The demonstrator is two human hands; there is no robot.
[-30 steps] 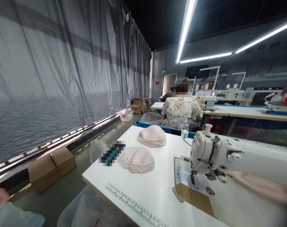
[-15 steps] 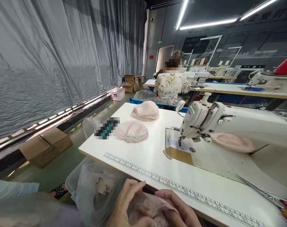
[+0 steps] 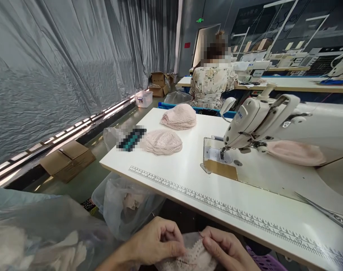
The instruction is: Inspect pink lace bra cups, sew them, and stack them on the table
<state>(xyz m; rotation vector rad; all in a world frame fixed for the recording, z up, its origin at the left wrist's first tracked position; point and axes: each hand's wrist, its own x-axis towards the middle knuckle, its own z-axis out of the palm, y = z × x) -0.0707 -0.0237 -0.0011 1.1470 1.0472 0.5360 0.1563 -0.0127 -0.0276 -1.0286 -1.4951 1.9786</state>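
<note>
Low in the view, in front of the table edge, my left hand (image 3: 157, 241) and my right hand (image 3: 226, 250) pinch a piece of pale pink lace fabric (image 3: 192, 256) between them. On the white table (image 3: 188, 177) lie two stacks of pink lace cups, one near (image 3: 163, 142) and one farther back (image 3: 179, 116). A white sewing machine (image 3: 273, 120) stands at the right, with more pink fabric (image 3: 297, 152) under its arm. A printed ruler (image 3: 224, 209) runs along the table's front edge.
Clear plastic bags of fabric pieces hang at the table's left front (image 3: 126, 203) and at lower left (image 3: 38, 237). Cardboard boxes (image 3: 68, 160) sit on the floor by a grey curtain. A person in a floral top (image 3: 212, 84) sits at the table ahead. Scissors (image 3: 323, 210) lie at right.
The view has tilted down and my hands have come into sight; both now grip the lace piece closer together, with more of the bag at lower left showing.
</note>
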